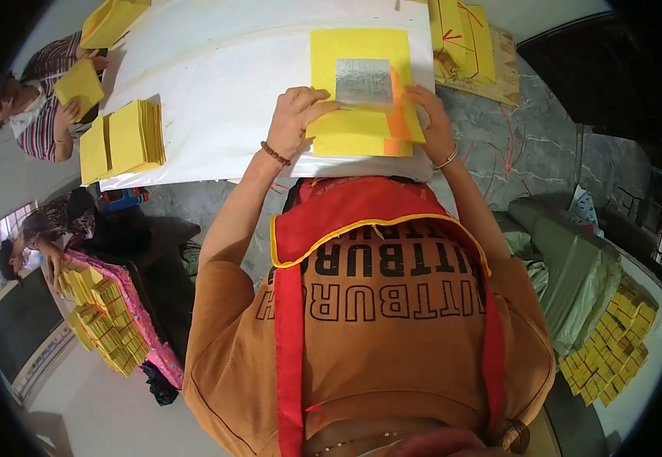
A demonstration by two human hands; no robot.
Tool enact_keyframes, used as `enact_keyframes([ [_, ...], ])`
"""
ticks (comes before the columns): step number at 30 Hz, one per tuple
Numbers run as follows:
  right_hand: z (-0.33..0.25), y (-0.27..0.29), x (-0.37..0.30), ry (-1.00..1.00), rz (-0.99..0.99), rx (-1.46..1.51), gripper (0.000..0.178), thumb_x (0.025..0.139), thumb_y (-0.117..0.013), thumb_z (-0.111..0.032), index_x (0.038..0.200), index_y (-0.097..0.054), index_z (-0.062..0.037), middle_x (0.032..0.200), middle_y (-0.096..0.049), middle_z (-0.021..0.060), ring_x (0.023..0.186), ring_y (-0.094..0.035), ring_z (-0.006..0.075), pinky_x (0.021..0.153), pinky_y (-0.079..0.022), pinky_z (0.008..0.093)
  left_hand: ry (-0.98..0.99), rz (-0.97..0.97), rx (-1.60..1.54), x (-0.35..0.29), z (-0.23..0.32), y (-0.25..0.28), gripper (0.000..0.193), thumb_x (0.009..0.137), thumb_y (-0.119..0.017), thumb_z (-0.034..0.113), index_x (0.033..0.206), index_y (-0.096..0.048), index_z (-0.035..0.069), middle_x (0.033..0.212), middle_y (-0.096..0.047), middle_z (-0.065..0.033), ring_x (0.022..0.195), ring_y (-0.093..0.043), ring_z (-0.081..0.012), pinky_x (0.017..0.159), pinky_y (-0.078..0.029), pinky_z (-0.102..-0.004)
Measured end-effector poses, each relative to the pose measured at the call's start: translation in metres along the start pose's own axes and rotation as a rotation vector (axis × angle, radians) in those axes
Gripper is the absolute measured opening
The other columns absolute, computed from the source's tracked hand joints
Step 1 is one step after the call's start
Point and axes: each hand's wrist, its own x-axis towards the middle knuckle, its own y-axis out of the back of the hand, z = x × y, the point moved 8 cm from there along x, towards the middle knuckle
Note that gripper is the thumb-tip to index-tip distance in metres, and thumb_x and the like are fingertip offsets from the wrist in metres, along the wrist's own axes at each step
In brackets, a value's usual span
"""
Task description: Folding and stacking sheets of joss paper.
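Observation:
On the white table in front of me lies a yellow paper sheet point(359, 44) with a silver foil square point(363, 80) and an orange strip. Its near part is lifted into a curved flap point(346, 126) that bends up toward the foil. My left hand point(300, 114) grips the flap's left side, its fingers reaching along the upper edge. At the right side, my right hand point(431, 110) is closed on the flap beside the orange strip. More yellow paper shows under the flap at the table's near edge.
A yellow paper stack point(129, 139) stands at the table's left corner. Beyond it a person point(45, 99) holds a yellow bundle; another person point(49, 228) bends over more bundles. Tied yellow bundles point(464, 42) lie on a board at right. Covered furniture point(575, 282) stands lower right.

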Motion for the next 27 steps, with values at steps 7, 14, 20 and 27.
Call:
enact_keyframes([
  [7,-0.038,-0.018,-0.018,0.277,-0.366,-0.495,0.024,0.077,-0.062,-0.018,0.1,-0.059,-0.0129,0.118,-0.058,0.0035,0.119,-0.047,0.0299,0.095,-0.034,0.0383,-0.089,-0.132,0.039,-0.015,0.03,0.01,0.032,0.076,-0.05,0.005,0.104,-0.062,0.015,0.104,-0.059,-0.0048,0.098,-0.052,-0.0234,0.082,-0.038,-0.034],
  [14,-0.028,-0.027,-0.024,0.127,-0.348,-0.295,0.026,0.074,-0.065,-0.02,0.098,-0.06,-0.0157,0.112,-0.06,-0.0002,0.119,-0.047,0.0252,0.095,-0.033,0.0381,0.104,-0.077,-0.221,-0.027,0.024,-0.004,0.036,0.071,-0.063,0.015,0.106,-0.059,0.01,0.103,-0.06,-0.007,0.095,-0.051,-0.0284,0.083,-0.041,-0.0366],
  [20,-0.021,-0.028,-0.022,0.118,-0.273,-0.063,0.024,0.072,-0.067,-0.018,0.094,-0.061,-0.011,0.105,-0.062,0.005,0.112,-0.051,0.029,0.095,-0.035,0.0378,0.229,-0.028,-0.317,-0.032,0.014,-0.007,0.041,0.067,-0.069,0.015,0.107,-0.059,0.009,0.104,-0.059,-0.0084,0.094,-0.05,-0.0299,0.084,-0.041,-0.0364],
  [27,-0.01,-0.011,-0.006,-0.293,-0.126,-0.134,0.024,0.079,-0.063,-0.017,0.099,-0.06,-0.0044,0.09,-0.065,0.0082,0.084,-0.061,0.0248,0.076,-0.046,0.0332,0.84,0.034,-0.618,-0.045,-0.032,-0.026,0.028,0.085,-0.056,0.026,0.1,-0.061,0.003,0.07,-0.061,-0.0119,0.063,-0.055,-0.0278,0.062,-0.045,-0.0355],
])
